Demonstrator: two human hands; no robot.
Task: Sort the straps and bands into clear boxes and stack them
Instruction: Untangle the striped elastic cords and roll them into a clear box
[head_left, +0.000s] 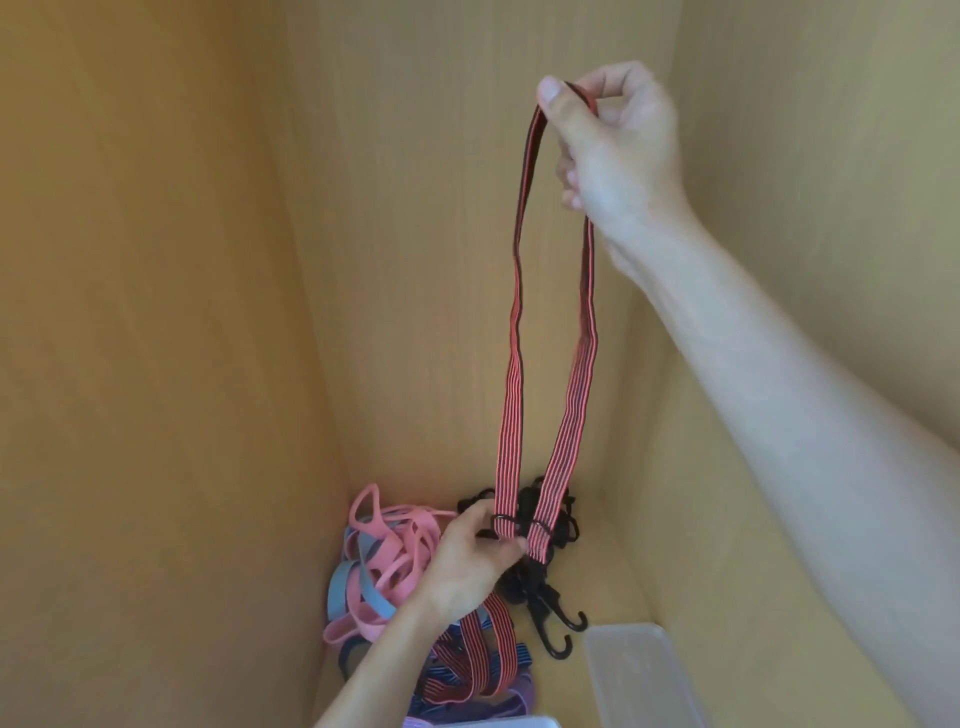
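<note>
Currently your right hand (618, 150) is up high, thumb and curled fingers pinching the fold of the red-and-black striped strap (579, 374). Both halves hang down side by side, slightly apart. Your left hand (470, 561) is lower, fingers pinching the strap's bottom ends near their small rings (grip partly hidden by the strap itself). Black hooks (558, 631) sit just below that hand; can't tell if they belong to this strap. Under your left wrist is the pile: pink bands (384, 540), grey bands (345, 587), more striped straps (467, 670), and a black tangle (563, 525) behind. Clear box (639, 670) lies right of the hooks. Wooden panels (156, 312) stand behind.
</note>
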